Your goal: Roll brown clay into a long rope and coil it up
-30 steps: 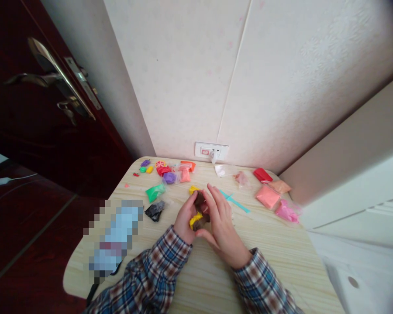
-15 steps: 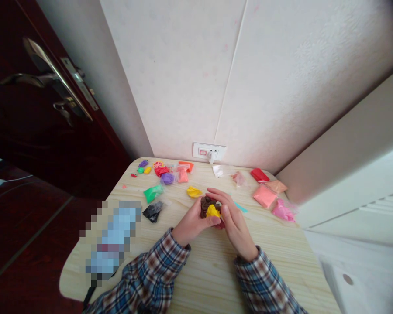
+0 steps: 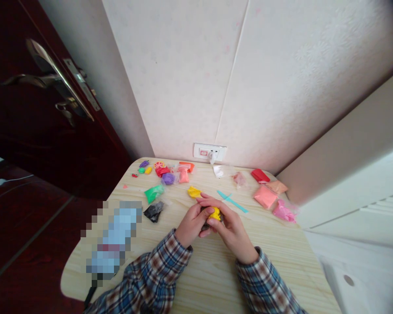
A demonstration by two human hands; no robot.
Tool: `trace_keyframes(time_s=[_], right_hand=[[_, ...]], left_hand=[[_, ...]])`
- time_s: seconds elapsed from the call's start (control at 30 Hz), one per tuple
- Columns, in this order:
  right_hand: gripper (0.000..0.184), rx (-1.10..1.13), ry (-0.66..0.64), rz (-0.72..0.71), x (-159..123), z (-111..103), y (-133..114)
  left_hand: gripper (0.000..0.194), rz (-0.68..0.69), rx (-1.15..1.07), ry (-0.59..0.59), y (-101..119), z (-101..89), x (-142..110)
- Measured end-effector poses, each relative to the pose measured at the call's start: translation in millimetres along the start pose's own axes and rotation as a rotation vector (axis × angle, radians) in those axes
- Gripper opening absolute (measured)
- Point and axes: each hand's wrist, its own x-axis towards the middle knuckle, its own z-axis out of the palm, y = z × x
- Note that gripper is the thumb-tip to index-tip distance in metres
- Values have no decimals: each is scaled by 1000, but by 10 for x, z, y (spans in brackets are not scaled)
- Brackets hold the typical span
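Note:
My left hand (image 3: 190, 224) and my right hand (image 3: 232, 224) are wrapped together round a lump of modelling clay above the middle of the table. Between the thumbs, the yellow clay (image 3: 215, 213) bulges out on top. Only a little of the brown clay (image 3: 205, 225) shows under the fingers; the rest is hidden. Just beyond the hands lies a piece of yellow clay or its packet (image 3: 194, 192). Two crossed turquoise strips, like modelling tools (image 3: 237, 204), rest to the right of it.
Left on the table (image 3: 203, 283) are bags of green clay (image 3: 153, 193), black clay (image 3: 153, 212) and purple clay (image 3: 168, 178), plus several small coloured pieces (image 3: 144, 164). Salmon (image 3: 265, 196) and pink bags (image 3: 283, 211) lie right. A blurred-out object (image 3: 114, 240) is front left. A socket (image 3: 210, 152) sits behind.
My fingers have closed further over the clay, and both thumbs now press at the yellow part. More brown is covered. The turquoise strips, partly hidden before, are in full view.

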Motion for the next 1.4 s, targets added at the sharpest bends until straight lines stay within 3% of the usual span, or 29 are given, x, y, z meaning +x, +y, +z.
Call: trace_keyframes(time_s=[0.13, 0.33, 0.43, 0.53, 0.63, 0.7, 0.77, 0.93, 1.13, 1.4], right_hand=[[28, 130, 100, 144, -27, -12, -17], [26, 55, 327, 115, -11, -57, 1], [30, 6, 326, 104, -31, 33, -16], [41, -80, 231, 20, -78, 179, -73], [51, -105, 157, -49, -93, 292, -171], [55, -117, 147, -72, -59, 316, -236], [58, -138, 183, -66, 5, 294, -278], [59, -198, 286, -65, 177, 144, -273], [53, -87, 372, 15, 295, 64, -265], [64, -157, 284, -117, 186, 237, -351]], left_hand=[[65, -9, 15, -42, 12, 8, -26], [55, 76, -128, 203, 44, 67, 1], [46, 156, -210, 325, 85, 159, 39], [41, 269, -168, 379, 148, 272, 83], [44, 318, -232, 309, 181, 380, 90], [50, 261, -324, 197, 161, 452, 50], [52, 228, -353, 162, 119, 527, -23], [64, 252, -380, 163, 79, 680, -219], [60, 213, -402, 139, 117, 708, -378], [55, 224, -489, 181, 223, 705, -331]])
